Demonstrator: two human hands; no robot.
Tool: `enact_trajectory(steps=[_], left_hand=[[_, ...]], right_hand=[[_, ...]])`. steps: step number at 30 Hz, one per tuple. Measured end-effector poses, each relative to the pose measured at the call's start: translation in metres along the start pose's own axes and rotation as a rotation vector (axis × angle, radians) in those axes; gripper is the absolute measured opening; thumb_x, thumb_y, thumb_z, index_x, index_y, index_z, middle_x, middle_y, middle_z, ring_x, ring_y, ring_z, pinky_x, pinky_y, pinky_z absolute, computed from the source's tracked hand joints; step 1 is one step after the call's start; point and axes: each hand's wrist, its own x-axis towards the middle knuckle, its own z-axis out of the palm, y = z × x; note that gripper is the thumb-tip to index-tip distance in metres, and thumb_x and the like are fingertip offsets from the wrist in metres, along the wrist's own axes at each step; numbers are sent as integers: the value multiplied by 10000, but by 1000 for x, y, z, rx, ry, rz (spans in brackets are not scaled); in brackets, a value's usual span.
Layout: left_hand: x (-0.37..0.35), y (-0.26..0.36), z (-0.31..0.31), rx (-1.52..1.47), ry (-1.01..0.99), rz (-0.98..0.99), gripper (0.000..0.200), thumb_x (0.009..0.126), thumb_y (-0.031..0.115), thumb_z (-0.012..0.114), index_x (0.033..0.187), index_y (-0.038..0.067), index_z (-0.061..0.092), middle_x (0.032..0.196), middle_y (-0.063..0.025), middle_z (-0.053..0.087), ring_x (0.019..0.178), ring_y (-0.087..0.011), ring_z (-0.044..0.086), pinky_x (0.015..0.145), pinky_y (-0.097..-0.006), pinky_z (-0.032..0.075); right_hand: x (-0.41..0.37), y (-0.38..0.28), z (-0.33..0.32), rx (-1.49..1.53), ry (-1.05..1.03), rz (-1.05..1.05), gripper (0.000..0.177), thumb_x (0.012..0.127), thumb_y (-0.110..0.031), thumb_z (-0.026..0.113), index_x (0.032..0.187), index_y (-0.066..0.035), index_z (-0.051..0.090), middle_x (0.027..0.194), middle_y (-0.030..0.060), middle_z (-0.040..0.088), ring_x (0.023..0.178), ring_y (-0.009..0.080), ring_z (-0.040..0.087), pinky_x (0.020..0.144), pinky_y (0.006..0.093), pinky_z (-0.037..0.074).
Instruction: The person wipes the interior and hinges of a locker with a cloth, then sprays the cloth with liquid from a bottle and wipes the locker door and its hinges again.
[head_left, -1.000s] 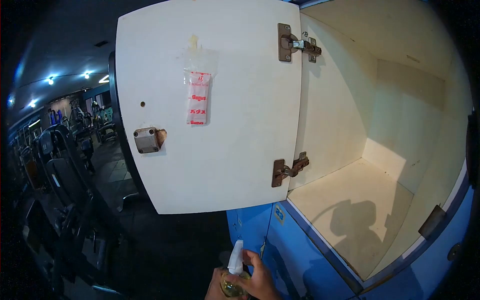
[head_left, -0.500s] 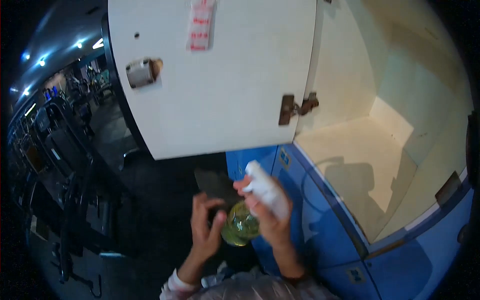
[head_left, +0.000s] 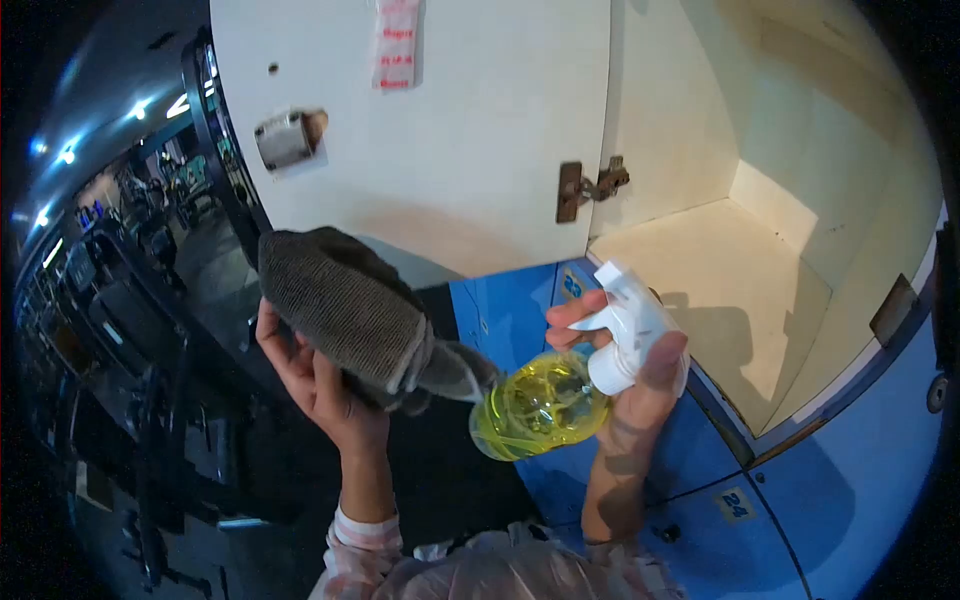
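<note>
My right hand (head_left: 640,400) is wrapped round the neck of a spray bottle (head_left: 545,405) with yellow-green liquid and a white trigger head. The bottle is tilted, its base toward the left and its nozzle pointing up and left. A dark grey cloth (head_left: 340,300) hangs bunched over the fingers of my left hand (head_left: 320,390), which grips it from below; part of those fingers is hidden behind it. One end of the cloth trails to the bottle's base. Above the cloth stands a swung-out white locker door (head_left: 430,170).
At right is the locker compartment (head_left: 715,270) with cream walls, its door on a rusty hinge (head_left: 590,188). A metal lock (head_left: 288,140) and a red-and-white sticker (head_left: 397,45) are on the door. Blue lockers (head_left: 730,520) lie below. Gym machines (head_left: 120,290) stand at left.
The spray bottle has risen and moved right in my right hand. My left hand, earlier spread beside the bottle, has moved up and left and now holds the grey cloth in plain view.
</note>
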Motion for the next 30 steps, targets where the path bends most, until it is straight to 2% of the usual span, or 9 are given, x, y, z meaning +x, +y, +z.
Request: enact_trajectory(steps=[8, 10, 13, 16, 21, 22, 25, 28, 30], left_hand=[[-1, 2, -79, 79, 131, -14, 559, 850, 246, 427, 1298, -12, 213, 1277, -180, 323, 1151, -280, 401, 965, -391, 342], [-14, 0, -108, 574, 116, 71, 560, 863, 256, 384, 1309, -32, 207, 1296, -184, 304, 1192, -294, 346, 994, -396, 288], [-22, 15, -91, 386, 330, 6, 552, 869, 255, 359, 1309, -43, 212, 1313, -176, 286, 1207, -280, 324, 999, -374, 271], [-25, 18, -103, 502, 296, -40, 550, 874, 272, 332, 1309, -42, 212, 1322, -159, 279, 1212, -256, 319, 993, -352, 280], [-22, 23, -89, 342, 343, -127, 547, 871, 276, 319, 1304, -40, 207, 1277, -143, 320, 1178, -234, 357, 978, -340, 298], [-22, 23, -89, 341, 358, -133, 542, 870, 274, 315, 1299, -40, 209, 1257, -139, 334, 1165, -230, 370, 974, -337, 304], [-19, 22, -89, 570, 351, -25, 545, 862, 292, 311, 1288, -36, 215, 1224, -136, 352, 1146, -224, 382, 968, -335, 303], [-14, 27, -82, 421, 338, -35, 577, 847, 323, 339, 1283, -36, 218, 1222, -135, 354, 1152, -220, 374, 970, -332, 292], [-17, 27, -79, 408, 312, -10, 596, 839, 337, 358, 1284, -32, 216, 1218, -134, 358, 1151, -218, 373, 971, -331, 286]], right_hand=[[37, -20, 18, -169, 70, -212, 838, 723, -707, 374, 976, 79, 516, 798, 182, 600, 671, 198, 583, 623, 280, 472], [47, -27, 24, -224, 182, -283, 847, 724, -719, 351, 967, 73, 530, 782, 161, 602, 645, 163, 560, 601, 261, 451], [65, -42, 32, -354, 247, -398, 821, 741, -699, 358, 961, 72, 534, 774, 147, 603, 644, 150, 546, 608, 247, 439], [87, -46, 46, -330, 302, -494, 745, 786, -643, 373, 947, 65, 543, 771, 134, 606, 679, 138, 532, 647, 240, 419], [110, -51, 47, -467, 246, -523, 653, 811, -598, 398, 936, 22, 562, 745, 88, 592, 691, 136, 516, 680, 248, 401], [112, -50, 50, -359, 231, -524, 471, 834, -488, 478, 845, -25, 565, 712, 29, 574, 641, 81, 442, 594, 215, 350], [113, -49, 62, -291, 203, -572, 474, 831, -492, 481, 845, -25, 567, 707, 23, 572, 637, 76, 437, 597, 212, 348], [110, -52, 68, -380, 103, -500, 642, 806, -616, 382, 901, -8, 568, 714, 74, 589, 693, 108, 488, 641, 230, 386], [108, -53, 75, -290, 63, -486, 561, 815, -557, 435, 872, -17, 572, 701, 46, 578, 670, 88, 467, 617, 220, 369]])
